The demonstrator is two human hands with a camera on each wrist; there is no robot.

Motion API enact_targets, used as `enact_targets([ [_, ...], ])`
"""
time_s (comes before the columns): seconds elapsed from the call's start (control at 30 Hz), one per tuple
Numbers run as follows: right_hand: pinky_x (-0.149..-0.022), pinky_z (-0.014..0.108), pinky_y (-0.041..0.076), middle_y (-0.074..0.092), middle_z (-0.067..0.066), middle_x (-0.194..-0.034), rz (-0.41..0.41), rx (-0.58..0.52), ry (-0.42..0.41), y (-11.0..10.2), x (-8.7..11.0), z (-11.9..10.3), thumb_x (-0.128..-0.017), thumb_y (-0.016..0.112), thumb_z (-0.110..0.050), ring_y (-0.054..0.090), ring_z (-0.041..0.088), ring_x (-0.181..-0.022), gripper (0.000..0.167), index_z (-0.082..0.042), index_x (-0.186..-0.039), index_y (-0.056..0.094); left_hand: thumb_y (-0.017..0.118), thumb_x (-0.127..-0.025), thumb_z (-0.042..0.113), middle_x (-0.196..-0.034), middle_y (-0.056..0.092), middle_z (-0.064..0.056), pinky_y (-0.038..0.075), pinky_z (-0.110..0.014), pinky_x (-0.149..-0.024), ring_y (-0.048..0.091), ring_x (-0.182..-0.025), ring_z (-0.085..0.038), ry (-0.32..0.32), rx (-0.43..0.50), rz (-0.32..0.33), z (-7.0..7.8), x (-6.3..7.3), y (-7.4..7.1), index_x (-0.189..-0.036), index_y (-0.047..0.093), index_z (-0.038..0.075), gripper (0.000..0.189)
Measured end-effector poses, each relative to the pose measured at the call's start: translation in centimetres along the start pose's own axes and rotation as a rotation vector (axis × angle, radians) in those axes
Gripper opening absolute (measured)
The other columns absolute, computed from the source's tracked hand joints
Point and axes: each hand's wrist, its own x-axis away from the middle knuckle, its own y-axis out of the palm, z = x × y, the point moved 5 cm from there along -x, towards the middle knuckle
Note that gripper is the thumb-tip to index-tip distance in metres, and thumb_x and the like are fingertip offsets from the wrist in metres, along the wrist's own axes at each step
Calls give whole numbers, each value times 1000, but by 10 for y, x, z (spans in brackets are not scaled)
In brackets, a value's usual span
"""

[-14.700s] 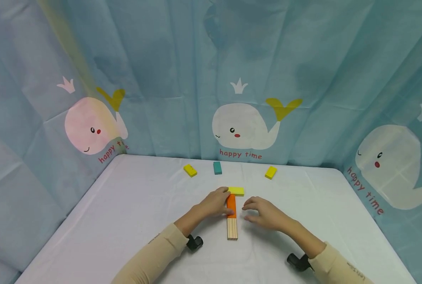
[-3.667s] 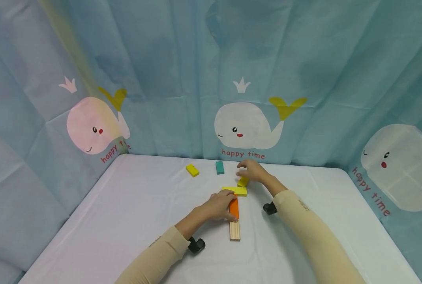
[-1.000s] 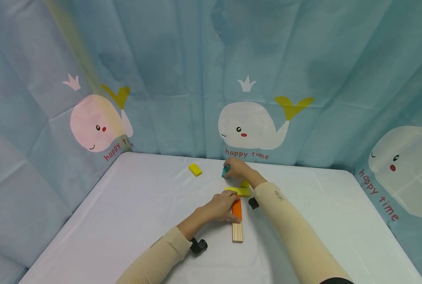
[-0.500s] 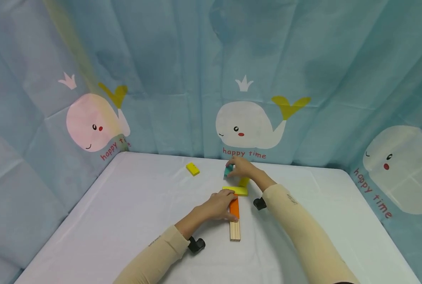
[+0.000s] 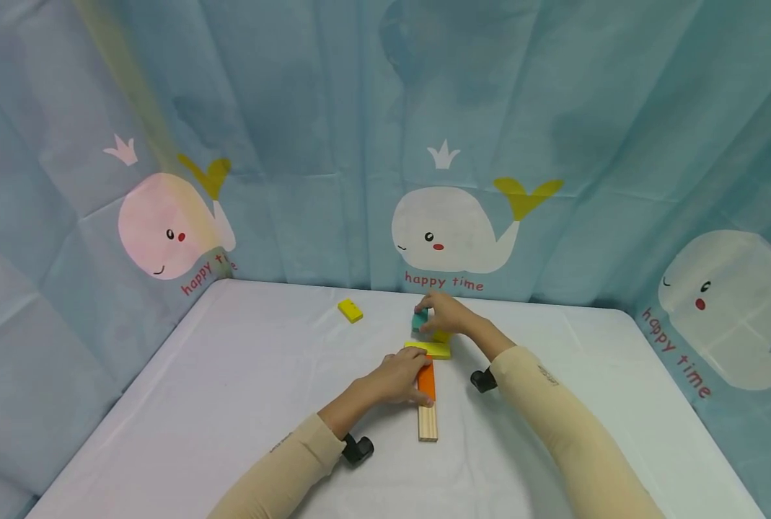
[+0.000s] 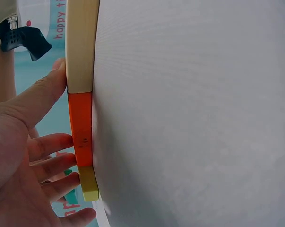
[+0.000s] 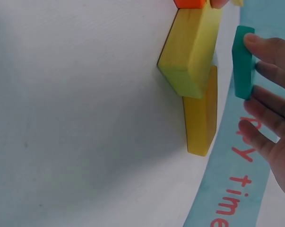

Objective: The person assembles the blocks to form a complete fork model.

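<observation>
My right hand (image 5: 448, 315) pinches a teal wooden block (image 5: 419, 321) between thumb and fingers; in the right wrist view the teal block (image 7: 243, 64) appears raised off the table. Just below that hand lies a yellow block (image 7: 202, 116), touching or almost touching the end of another yellow block (image 7: 189, 52) set crosswise. An orange block (image 5: 427, 383) runs from the crosswise one toward me, followed by a plain wood block (image 5: 428, 425). Against this row rests my left hand (image 5: 394, 377), its fingers (image 6: 55, 144) extended along the orange block and its thumb at the plain wood one.
A loose yellow block (image 5: 350, 311) lies at the back left of the white-covered table (image 5: 242, 389). Behind the table's far edge hangs a blue curtain (image 5: 307, 216) printed with whales. Each wrist carries a black camera mount (image 5: 357, 450).
The yellow block from the back right now lies by the crosswise one. My right hand has taken hold of the teal block and brought it closer. My left hand stays on the row.
</observation>
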Motion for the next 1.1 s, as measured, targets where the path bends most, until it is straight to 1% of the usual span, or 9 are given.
enact_targets([
  [0.17, -110, 48, 42, 60, 10, -130, -8, -5, 8, 1, 4, 0, -82, 78, -22, 53, 29, -120, 40, -11, -120, 69, 76, -77, 54, -151, 43, -5, 38, -48, -110, 37, -141, -21, -2, -3, 3, -1, 0, 1, -140, 50, 13, 80],
  [0.3, -108, 48, 44, 61, 10, -128, -11, 5, 1, 3, 7, 1, -82, 78, -22, 55, 28, -118, 38, -11, -119, 70, 76, -77, 54, -151, 43, -5, 37, -48, -112, 37, -141, -21, -9, -4, -1, -2, 0, 1, -141, 50, 13, 80],
  [0.5, -108, 47, 44, 62, 10, -128, -19, 24, -7, 6, 9, 4, -82, 78, -20, 55, 28, -118, 38, -10, -118, 70, 76, -77, 55, -151, 43, -5, 37, -48, -112, 36, -141, -21, -15, -4, -9, -1, -1, 2, -141, 50, 13, 80],
  [0.73, -108, 47, 44, 62, 10, -128, -33, 29, -10, 6, 11, 4, -82, 78, -21, 55, 27, -119, 38, -10, -117, 71, 76, -77, 54, -151, 43, -5, 36, -48, -113, 37, -141, -21, -12, -1, -9, 0, 0, 2, -141, 50, 13, 79],
  [1.1, -107, 45, 45, 62, 11, -127, -40, 31, -20, 8, 11, 5, -83, 78, -20, 56, 27, -116, 38, -9, -118, 70, 76, -78, 54, -151, 42, -4, 37, -48, -113, 36, -142, -21, -18, 3, -9, 0, -2, 1, -141, 50, 13, 79],
])
